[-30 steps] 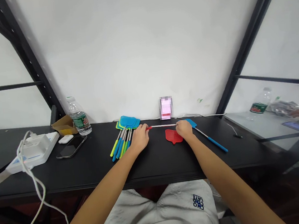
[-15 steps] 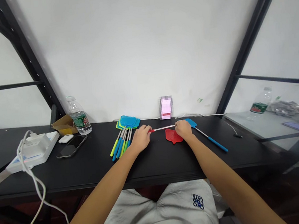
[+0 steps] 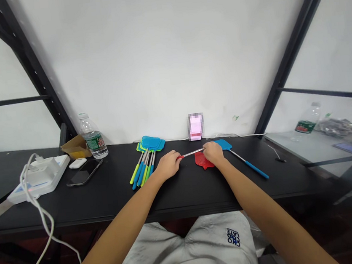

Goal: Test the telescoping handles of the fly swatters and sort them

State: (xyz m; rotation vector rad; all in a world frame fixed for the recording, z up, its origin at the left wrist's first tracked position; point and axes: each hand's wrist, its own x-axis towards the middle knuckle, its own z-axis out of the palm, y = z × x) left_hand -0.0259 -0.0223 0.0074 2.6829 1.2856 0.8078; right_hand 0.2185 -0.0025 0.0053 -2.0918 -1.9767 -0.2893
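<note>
My left hand [image 3: 168,165] is closed around the red grip of a thin metal rod [image 3: 192,152]. At the rod's other end, my right hand [image 3: 213,153] has its fingers pinched together on the metal. Partly under my right hand, a red fly swatter head [image 3: 203,160] lies on the black table; whether it is joined to the rod is hidden. A blue fly swatter [image 3: 246,164] lies just right of that hand, grip toward me. Left of my left hand rests a fanned pile of blue and yellow-green fly swatters [image 3: 147,160].
The black table [image 3: 108,203] meets a white wall. On the left are a water bottle [image 3: 92,137], a small carton [image 3: 77,146], a dark phone [image 3: 85,173], a white case [image 3: 77,163] and a power strip [image 3: 46,182] with cables. A lit phone [image 3: 195,126] leans at the back.
My hands have come a little closer together, the left moving right and the right moving left. Less of the metal rod shows between them.
</note>
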